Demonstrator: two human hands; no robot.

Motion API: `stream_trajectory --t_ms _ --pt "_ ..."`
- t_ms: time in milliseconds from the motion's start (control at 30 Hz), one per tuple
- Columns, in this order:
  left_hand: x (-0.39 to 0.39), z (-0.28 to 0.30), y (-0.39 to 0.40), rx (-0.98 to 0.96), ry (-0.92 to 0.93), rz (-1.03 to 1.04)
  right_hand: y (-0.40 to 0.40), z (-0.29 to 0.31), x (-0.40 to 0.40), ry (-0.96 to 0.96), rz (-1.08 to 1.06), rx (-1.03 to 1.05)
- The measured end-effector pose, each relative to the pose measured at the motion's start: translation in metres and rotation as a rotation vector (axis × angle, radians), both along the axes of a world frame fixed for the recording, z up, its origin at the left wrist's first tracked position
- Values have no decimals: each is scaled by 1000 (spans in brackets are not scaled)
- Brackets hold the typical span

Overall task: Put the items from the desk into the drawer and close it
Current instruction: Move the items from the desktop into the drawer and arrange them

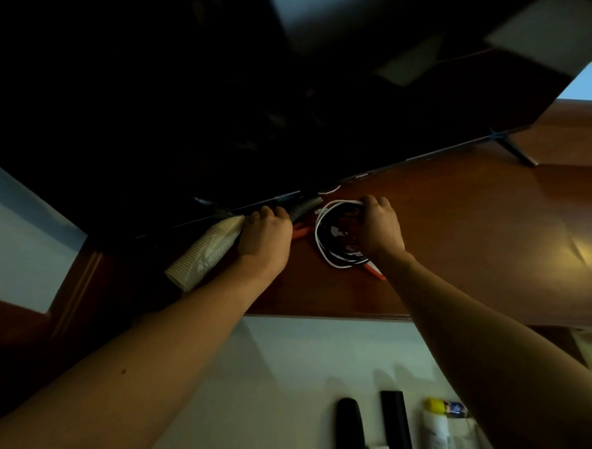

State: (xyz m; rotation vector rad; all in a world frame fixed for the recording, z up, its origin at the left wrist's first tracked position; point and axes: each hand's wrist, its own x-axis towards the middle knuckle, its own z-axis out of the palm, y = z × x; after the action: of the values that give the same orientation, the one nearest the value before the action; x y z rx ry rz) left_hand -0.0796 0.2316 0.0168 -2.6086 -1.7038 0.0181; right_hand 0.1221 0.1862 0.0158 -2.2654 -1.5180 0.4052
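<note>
Hands: left (265,234) grips cups (204,254), right (380,228) grips cables (335,233) | desk (475,240) wooden, dim

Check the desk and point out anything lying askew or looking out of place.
The stack of paper cups lies tipped on its side at the desk's left end, in the left hand's grip. An orange-handled tool is half buried under the coiled cables that the right hand holds.
</note>
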Motion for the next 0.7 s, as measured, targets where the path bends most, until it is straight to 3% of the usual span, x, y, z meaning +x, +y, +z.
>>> stream_trajectory --t_ms 333,700 --pt "-2 0 -11 -35 10 25 -9 10 -4 125 -33 89" --pt "-9 12 -16 -27 -98 4 -23 7 6 371 -280 158"
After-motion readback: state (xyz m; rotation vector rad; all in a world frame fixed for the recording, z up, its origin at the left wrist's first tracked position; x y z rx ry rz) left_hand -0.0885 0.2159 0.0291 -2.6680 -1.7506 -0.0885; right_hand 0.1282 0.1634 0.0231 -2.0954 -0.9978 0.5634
